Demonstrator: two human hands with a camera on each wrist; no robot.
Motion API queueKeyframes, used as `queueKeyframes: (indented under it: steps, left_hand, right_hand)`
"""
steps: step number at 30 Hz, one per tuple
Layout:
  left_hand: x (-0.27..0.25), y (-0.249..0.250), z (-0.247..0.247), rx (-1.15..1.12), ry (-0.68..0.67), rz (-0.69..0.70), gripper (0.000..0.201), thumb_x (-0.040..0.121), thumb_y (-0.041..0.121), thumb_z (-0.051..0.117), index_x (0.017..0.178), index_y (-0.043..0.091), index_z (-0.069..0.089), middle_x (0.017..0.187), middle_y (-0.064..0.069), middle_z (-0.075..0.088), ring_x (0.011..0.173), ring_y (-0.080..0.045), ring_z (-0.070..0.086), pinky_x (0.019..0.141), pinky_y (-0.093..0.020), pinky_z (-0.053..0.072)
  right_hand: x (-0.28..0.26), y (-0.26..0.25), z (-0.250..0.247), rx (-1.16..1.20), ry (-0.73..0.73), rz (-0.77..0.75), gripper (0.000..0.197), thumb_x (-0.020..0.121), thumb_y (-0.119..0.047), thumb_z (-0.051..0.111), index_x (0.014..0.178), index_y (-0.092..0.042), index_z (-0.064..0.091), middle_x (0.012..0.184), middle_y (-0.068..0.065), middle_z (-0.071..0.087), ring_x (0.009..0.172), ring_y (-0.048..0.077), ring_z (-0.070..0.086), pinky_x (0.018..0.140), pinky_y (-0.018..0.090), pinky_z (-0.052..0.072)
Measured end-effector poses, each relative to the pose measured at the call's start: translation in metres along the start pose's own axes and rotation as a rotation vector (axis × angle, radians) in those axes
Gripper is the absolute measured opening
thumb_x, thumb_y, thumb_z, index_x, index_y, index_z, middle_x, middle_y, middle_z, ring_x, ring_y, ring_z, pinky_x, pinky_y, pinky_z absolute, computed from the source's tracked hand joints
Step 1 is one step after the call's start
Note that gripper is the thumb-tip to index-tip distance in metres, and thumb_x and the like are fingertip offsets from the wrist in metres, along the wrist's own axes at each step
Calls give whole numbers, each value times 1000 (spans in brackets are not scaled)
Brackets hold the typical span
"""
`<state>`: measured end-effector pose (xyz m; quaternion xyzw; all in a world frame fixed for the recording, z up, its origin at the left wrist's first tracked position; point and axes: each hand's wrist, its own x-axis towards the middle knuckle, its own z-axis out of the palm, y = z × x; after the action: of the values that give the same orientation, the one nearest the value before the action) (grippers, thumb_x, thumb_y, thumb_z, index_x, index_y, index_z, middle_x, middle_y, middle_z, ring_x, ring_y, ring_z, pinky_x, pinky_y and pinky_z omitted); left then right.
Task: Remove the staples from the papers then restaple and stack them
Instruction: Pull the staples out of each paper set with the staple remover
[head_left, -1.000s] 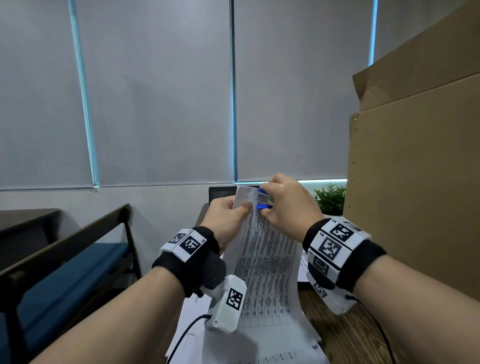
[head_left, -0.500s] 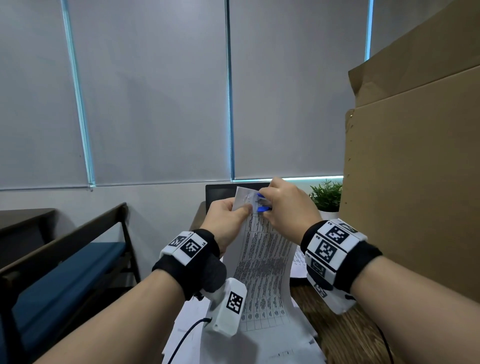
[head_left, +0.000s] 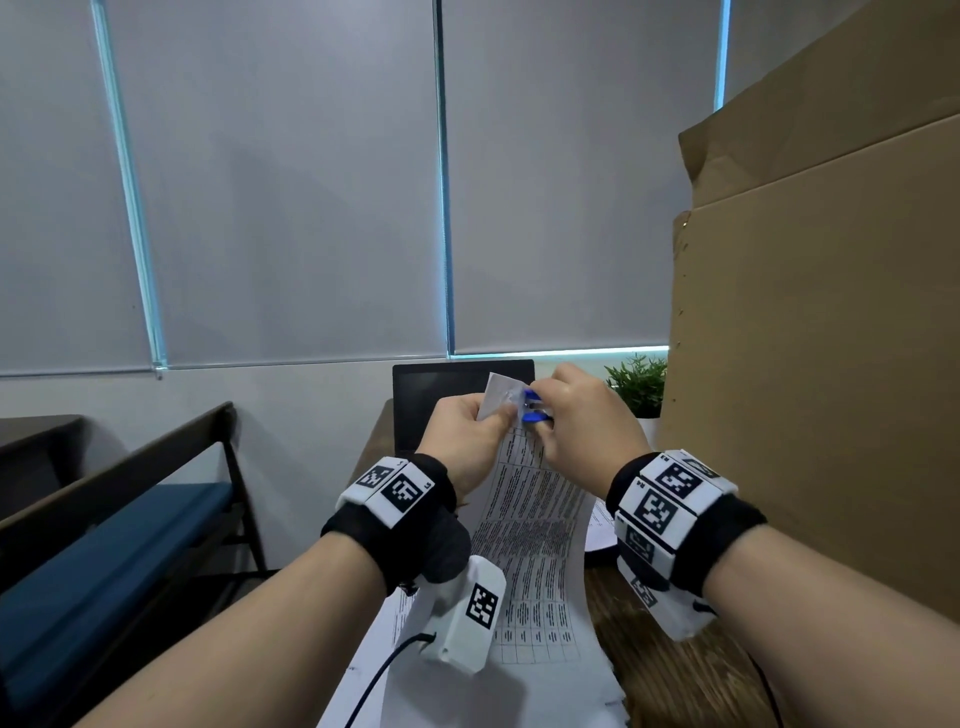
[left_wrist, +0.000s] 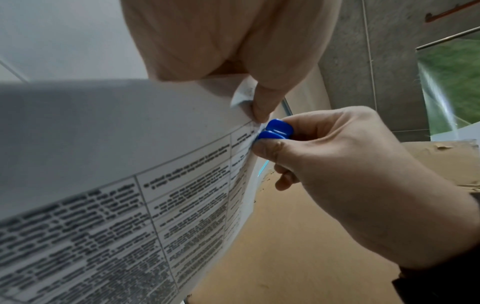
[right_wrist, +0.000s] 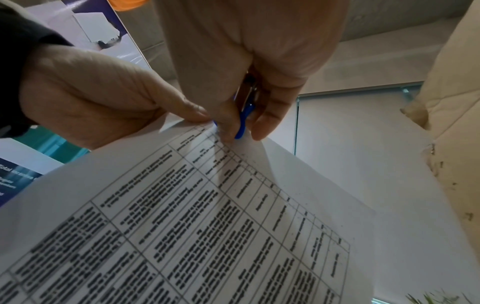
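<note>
The left hand (head_left: 467, 431) pinches the papers (head_left: 535, 519) up in the air, over the desk (head_left: 670, 670). The right hand (head_left: 582, 421) squeezes the blue staple remover (left_wrist: 275, 131) on the top corner. A hard pull could rip it.

My papers (head_left: 535, 525), white sheets printed with a black-ruled table of small text, hang raised and curved, the top corner folded back at 12 o'clock. My staple remover (left_wrist: 276, 131), with glossy blue grips squeezed together, bites that corner from 3 o'clock.
</note>
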<state>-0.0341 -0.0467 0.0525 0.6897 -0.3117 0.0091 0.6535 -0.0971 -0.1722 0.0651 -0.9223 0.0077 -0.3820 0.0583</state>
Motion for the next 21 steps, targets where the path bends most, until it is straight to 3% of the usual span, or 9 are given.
queueKeyframes:
  steps: [4, 6, 10, 14, 17, 21]
  left_hand:
    - [4, -2, 13, 5, 14, -34, 24, 97, 21, 58, 81, 7, 69, 82, -21, 63, 75, -29, 56, 81, -59, 51]
    - [6, -3, 19, 15, 31, -47, 24, 96, 22, 60, 83, 3, 69, 80, -18, 62, 74, -27, 55, 74, -49, 52]
    - [12, -8, 29, 15, 60, -50, 31, 94, 19, 61, 89, -11, 65, 76, -15, 56, 72, -25, 49, 68, -39, 44]
    - [14, -11, 40, 33, 58, -68, 33, 96, 23, 58, 89, -8, 66, 76, -17, 58, 70, -25, 52, 68, -39, 46]
    - [16, -14, 48, 52, 60, -84, 27, 96, 22, 58, 82, 2, 70, 78, -18, 61, 70, -25, 54, 67, -38, 48]
    - [17, -17, 55, 6, 53, -111, 23, 97, 16, 57, 79, 8, 69, 84, -23, 67, 73, -27, 61, 77, -50, 55]
  right_hand:
    - [-5, 12, 6, 18, 32, 44, 17, 90, -18, 59, 104, -9, 64, 99, 7, 53, 86, 31, 59, 75, 42, 51]
    - [-7, 17, 9, 29, 34, 57, 18, 89, -17, 59, 105, -10, 64, 99, 6, 54, 87, 30, 59, 75, 42, 52]
    - [-10, 26, 16, 93, 41, 108, 21, 86, -13, 60, 106, -10, 65, 101, 7, 57, 90, 30, 59, 79, 41, 51]
    - [-11, 37, 24, 179, 92, 216, 26, 83, -8, 62, 108, -11, 66, 104, 7, 62, 94, 27, 57, 82, 38, 50]
    - [-14, 44, 29, 224, 109, 265, 21, 84, -12, 65, 104, -9, 68, 99, 6, 64, 90, 24, 57, 79, 34, 49]
    - [-18, 52, 34, 360, 150, 330, 13, 84, -19, 71, 94, -10, 70, 85, 3, 66, 78, 19, 58, 73, 30, 50]
